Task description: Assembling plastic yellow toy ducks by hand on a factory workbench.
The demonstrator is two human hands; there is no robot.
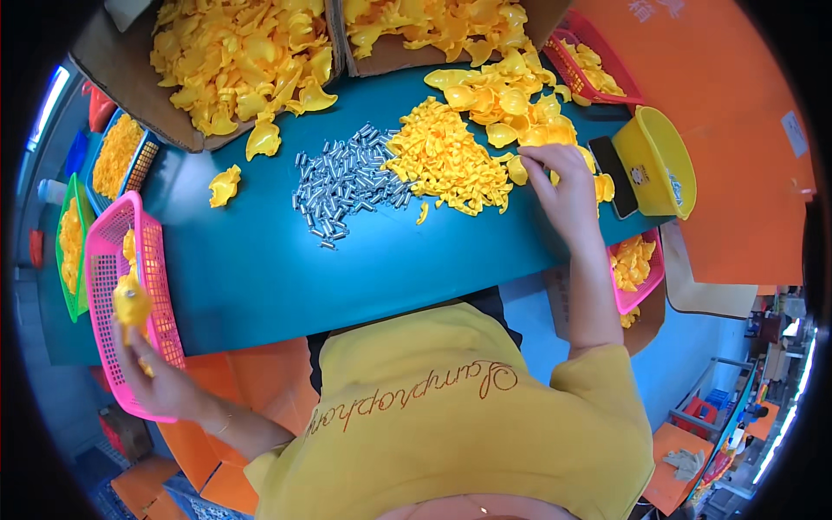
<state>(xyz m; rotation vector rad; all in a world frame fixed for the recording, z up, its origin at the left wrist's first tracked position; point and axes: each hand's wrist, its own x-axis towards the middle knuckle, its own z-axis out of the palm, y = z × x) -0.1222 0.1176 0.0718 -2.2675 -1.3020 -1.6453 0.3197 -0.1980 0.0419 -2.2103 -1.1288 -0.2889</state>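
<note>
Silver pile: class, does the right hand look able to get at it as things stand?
Probably yes: between the right hand and the silver pile lie only low yellow pieces, and the space above looks free.

Left hand (160,381) bare, out to the left side, fingers (128,357) angled forward, left forearm (247,429) slanting outward. Right hand (568,189) bare, farther forward, right forearm (596,290) extended ahead, fingers bent leftward. Hands wide apart.
</note>
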